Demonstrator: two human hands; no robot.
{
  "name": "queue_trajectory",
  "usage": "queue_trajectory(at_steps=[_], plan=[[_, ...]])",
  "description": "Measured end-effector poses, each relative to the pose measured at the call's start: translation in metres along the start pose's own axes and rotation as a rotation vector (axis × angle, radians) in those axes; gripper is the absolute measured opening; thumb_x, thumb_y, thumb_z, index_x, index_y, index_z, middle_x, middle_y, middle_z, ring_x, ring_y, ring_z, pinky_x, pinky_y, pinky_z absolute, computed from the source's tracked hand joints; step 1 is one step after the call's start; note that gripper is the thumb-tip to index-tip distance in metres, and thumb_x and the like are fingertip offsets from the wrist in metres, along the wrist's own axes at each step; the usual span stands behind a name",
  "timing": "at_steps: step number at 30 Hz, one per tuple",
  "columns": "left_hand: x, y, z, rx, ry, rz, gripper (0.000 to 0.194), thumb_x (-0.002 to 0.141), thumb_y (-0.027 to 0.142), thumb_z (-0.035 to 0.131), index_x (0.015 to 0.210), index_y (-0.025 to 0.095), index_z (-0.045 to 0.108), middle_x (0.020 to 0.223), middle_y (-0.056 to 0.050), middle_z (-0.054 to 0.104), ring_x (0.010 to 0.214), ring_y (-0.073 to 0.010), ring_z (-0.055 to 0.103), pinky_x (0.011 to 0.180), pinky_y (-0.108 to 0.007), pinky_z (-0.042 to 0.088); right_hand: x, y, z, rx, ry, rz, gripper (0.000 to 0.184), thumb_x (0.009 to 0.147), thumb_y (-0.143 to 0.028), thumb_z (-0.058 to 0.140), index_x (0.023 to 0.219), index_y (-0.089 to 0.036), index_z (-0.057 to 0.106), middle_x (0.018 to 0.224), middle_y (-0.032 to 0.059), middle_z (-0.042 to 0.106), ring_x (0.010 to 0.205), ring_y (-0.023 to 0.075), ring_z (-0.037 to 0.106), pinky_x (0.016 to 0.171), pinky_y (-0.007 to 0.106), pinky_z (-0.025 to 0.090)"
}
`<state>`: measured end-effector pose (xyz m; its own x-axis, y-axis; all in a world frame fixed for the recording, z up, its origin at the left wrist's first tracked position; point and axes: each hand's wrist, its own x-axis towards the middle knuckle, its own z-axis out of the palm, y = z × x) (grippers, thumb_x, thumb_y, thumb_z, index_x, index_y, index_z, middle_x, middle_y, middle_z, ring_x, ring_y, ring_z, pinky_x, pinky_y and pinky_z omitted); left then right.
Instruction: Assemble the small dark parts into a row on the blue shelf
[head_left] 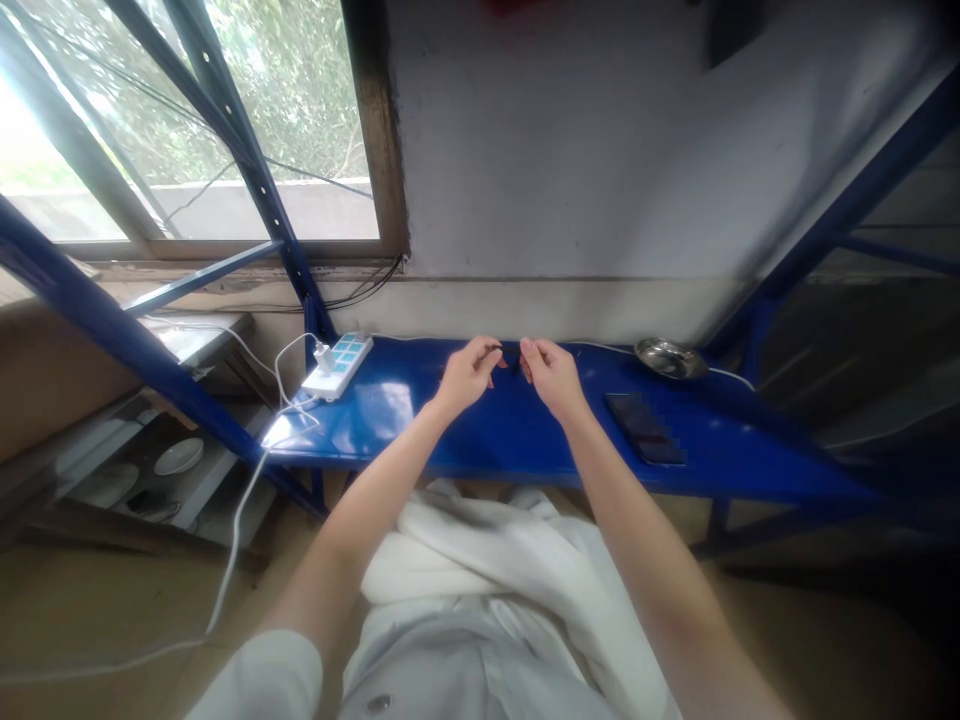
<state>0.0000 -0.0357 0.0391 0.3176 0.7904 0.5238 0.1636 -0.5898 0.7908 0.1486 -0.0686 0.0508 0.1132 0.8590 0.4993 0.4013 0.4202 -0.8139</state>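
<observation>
Both of my hands are raised over the far middle part of a blue metal shelf (480,440). Between them stretches a small dark, thin item (511,352), too small and blurred to name. My left hand (470,373) pinches its left end between thumb and fingers. At the other end, my right hand (551,370) closes its thumb and fingertips on it. A dark phone (645,430) lies flat on the shelf to the right of my right hand.
A white power strip (337,367) with a plugged-in charger (323,357) sits at the shelf's left end. Its white cable (236,530) hangs to the floor. A shiny metal bowl (670,358) stands at the back right. Blue posts (262,190) frame both sides.
</observation>
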Motion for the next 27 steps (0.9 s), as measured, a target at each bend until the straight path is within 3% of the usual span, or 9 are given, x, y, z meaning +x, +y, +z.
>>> queue_trajectory(at_steps=[4,14,23,27], plan=[[0.002,0.004,-0.003,0.016,-0.02,-0.02,0.024,0.087,0.038,0.041,0.08,0.017,0.05,0.072,0.001,0.061,0.046,-0.0049,0.052,0.05,-0.018,0.042,0.002,-0.002,0.0,-0.018,-0.006,-0.001,0.049,0.078,-0.063,0.042,0.058,-0.019,0.047,0.049,-0.0026,0.043,0.048,0.01,0.04,0.049,0.023,0.034],[0.008,0.019,-0.003,-0.166,-0.04,-0.277,0.045,0.089,0.045,0.034,0.057,0.016,0.044,0.046,0.002,0.049,0.041,-0.0069,0.05,0.049,-0.02,0.04,0.002,-0.003,-0.001,-0.063,-0.029,-0.059,0.044,0.079,-0.062,0.042,0.07,-0.02,0.051,0.061,0.0001,0.051,0.054,0.0113,0.046,0.055,0.024,0.037],[0.007,0.012,-0.007,-0.099,-0.015,-0.279,0.053,0.086,0.053,0.035,0.049,0.015,0.044,0.042,0.001,0.049,0.04,-0.0071,0.049,0.053,-0.022,0.042,0.009,0.011,-0.005,-0.033,-0.171,-0.091,0.03,0.081,-0.047,0.049,0.087,-0.019,0.055,0.078,0.0049,0.062,0.061,0.013,0.054,0.06,0.028,0.044],[0.005,0.006,-0.006,-0.05,0.007,-0.271,0.055,0.084,0.055,0.036,0.047,0.016,0.043,0.041,0.001,0.048,0.04,-0.0076,0.049,0.055,-0.022,0.043,0.011,0.014,-0.005,-0.148,-0.209,-0.116,0.023,0.082,-0.039,0.049,0.091,-0.02,0.059,0.081,0.0057,0.065,0.068,0.0162,0.058,0.067,0.032,0.046]])
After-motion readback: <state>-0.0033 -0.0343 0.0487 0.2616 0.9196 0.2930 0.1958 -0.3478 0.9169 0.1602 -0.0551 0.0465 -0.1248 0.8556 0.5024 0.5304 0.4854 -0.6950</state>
